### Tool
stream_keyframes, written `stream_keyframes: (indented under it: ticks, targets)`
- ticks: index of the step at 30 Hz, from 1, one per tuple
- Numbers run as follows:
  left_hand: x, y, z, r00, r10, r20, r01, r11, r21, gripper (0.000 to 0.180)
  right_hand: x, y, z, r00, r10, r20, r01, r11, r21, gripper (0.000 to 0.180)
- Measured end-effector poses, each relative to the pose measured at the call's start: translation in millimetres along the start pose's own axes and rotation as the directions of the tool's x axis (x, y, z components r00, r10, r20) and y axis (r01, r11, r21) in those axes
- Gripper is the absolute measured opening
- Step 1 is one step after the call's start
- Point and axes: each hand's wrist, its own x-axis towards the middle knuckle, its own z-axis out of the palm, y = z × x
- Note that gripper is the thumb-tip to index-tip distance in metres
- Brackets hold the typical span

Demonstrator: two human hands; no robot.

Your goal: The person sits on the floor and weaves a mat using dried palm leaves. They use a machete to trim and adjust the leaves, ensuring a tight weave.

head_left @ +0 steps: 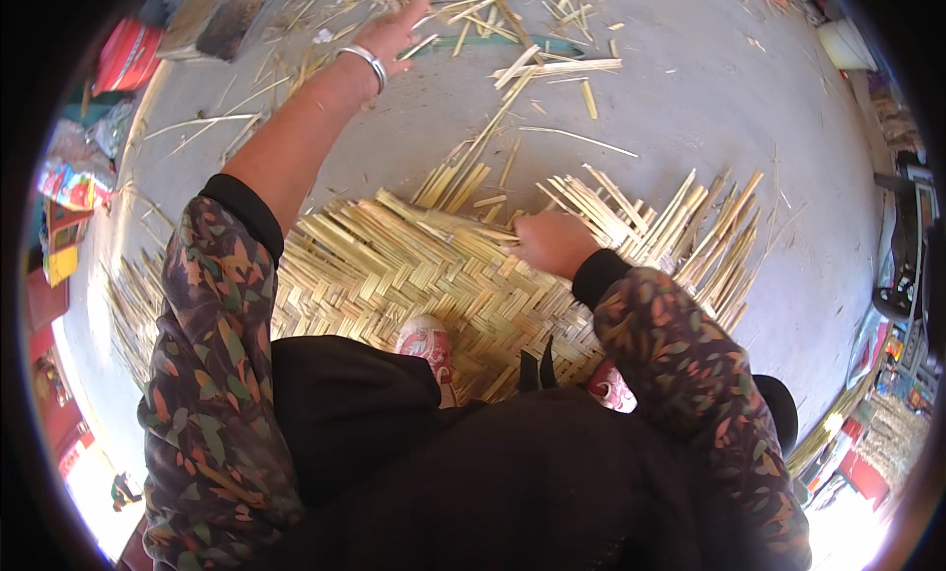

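- My left hand (pixel 394 34) is stretched far out over the concrete floor (pixel 709 98), fingers spread and released, grasping nothing; it hovers at the near edge of a scatter of loose reed strips (pixel 512 14) lying toward the far side of the floor.
- A silver bangle (pixel 363 61) sits on that wrist, and the patterned sleeve (pixel 212 305) is pushed up past the elbow.
- My right hand (pixel 554 241) rests on the woven reed mat (pixel 394 270), fingers clenched down against the strips at the mat's far edge; I cannot tell whether they pinch one strip or only press on it.
- The mat lies flat on the floor right in front of me, its herringbone weave finished in the middle, with unwoven strip ends (pixel 680 226) fanning out from its right and far edges.
- One long strip bundle (pixel 493 128) runs from the mat's far edge up toward the loose pile.
- My two shoes (pixel 426 342) stand on the near part of the mat.
- A red container (pixel 126 54) lies at the far left of the floor, well apart from both hands.
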Motion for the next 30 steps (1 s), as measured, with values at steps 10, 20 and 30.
stream_keyframes:
  ticks: [10, 20, 30]
  targets:
    - [-15.3, -42.9, -34.4, 0.963, -0.268, 0.003, 0.268, 0.96, -0.082, 0.095, 69.2, 3.3, -60.7, 0.872, -0.053, 0.487, -0.005, 0.993, 0.116, 0.055]
    - [-17.9, -159.0, 12.2, 0.759, -0.516, 0.397, 0.118, 0.709, 0.695, 0.029, 50.4, -33.2, -54.2, 0.919, -0.188, 0.346, 0.195, 0.981, 0.013, 0.04]
    - [-54.2, -172.0, 43.7, 0.79, -0.364, 0.493, -0.133, 0.683, 0.718, 0.041, 14.1, -52.0, -30.0, 0.974, -0.18, 0.135, 0.202, 0.964, -0.172, 0.02]
